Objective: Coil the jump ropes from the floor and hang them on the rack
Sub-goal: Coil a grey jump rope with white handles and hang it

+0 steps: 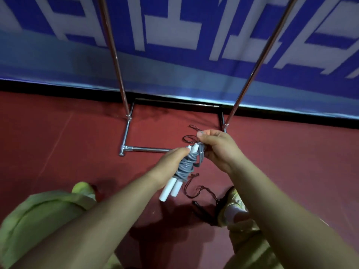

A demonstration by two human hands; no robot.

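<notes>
A grey jump rope (pixel 187 165) with two white handles (pixel 172 188) is wound into a tight bundle around those handles. My left hand (pixel 168 166) grips the bundle from the left. My right hand (pixel 217 147) pinches the grey cord at the bundle's upper end. A second, dark red jump rope (pixel 192 188) lies loose on the red floor under my hands, its dark handle (pixel 201 207) near my right foot. The metal rack (pixel 124 133) stands just beyond, its two uprights rising out of view.
The rack's base bars (pixel 147 149) lie on the red floor (pixel 58 136) in front of a blue and white banner wall (pixel 174 55). My green trouser knees and shoes (pixel 233 202) flank the ropes at the bottom.
</notes>
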